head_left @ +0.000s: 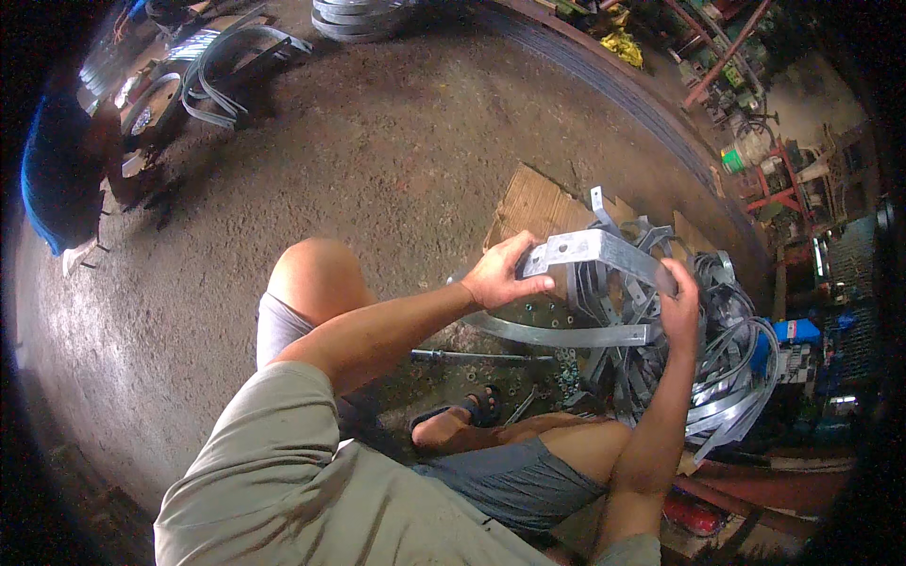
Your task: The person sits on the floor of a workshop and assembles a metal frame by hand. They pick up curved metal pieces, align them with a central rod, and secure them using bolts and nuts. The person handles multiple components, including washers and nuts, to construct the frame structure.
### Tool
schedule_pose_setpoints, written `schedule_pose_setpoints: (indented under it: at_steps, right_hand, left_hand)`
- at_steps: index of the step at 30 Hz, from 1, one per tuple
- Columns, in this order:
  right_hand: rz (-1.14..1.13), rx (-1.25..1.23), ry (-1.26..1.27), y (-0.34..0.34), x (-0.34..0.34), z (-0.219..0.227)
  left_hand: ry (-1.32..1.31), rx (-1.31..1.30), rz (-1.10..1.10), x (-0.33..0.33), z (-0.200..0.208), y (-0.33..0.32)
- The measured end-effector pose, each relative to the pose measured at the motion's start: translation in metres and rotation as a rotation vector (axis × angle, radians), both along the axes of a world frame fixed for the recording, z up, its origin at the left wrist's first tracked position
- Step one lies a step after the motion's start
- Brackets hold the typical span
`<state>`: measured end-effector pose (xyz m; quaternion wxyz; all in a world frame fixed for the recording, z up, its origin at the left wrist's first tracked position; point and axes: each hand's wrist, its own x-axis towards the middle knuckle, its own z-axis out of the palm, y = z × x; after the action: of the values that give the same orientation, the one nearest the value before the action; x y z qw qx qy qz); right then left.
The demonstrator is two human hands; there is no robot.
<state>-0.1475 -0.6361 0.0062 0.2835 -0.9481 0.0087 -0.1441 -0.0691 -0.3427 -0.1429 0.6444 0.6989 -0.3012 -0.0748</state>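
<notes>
Between my hands is a bent flat metal strap (pixel 628 258), silver-grey, with a hole in its flat end. My right hand (pixel 679 304) grips its far right part. My left hand (pixel 508 274) holds the flat end, where a second holed metal tab lies against it; the thumb points right. Below them a curved metal band (pixel 566 335) runs from near my left wrist toward the right; whether it joins the held strap, I cannot tell. Just beyond and beneath lies a heap of bent metal straps (pixel 727 349), partly hidden by my right hand and forearm.
Cardboard (pixel 530 203) lies under the heap's far side. Near my sandalled foot (pixel 453 422) are a long metal rod (pixel 481 356) and scattered nuts (pixel 568 368). More curved bands (pixel 222 80) lie far left, beside a person in blue (pixel 58 179). Long metal bars (pixel 604 90) run along the right.
</notes>
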Motion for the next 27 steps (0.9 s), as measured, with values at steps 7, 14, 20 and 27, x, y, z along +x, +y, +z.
schedule_pose_setpoints:
  at_steps: [7,14,20,27]
  right_hand:
    - [0.0,-0.043,-0.004,-0.017,-0.008,-0.004]
    - [-0.014,-0.031,-0.002,-0.018,-0.02,-0.005]
    - [0.054,-0.114,-0.032,-0.01,-0.02,-0.003]
    - [0.068,-0.104,-0.027,-0.006,-0.021,-0.002]
  left_hand:
    - [-0.046,-0.183,-0.125,-0.009,0.005,-0.002]
    - [-0.162,-0.135,-0.076,-0.013,0.001,-0.005]
    - [-0.118,-0.097,-0.118,-0.013,-0.001,-0.006]
    - [-0.155,-0.147,-0.094,-0.019,0.005,-0.007]
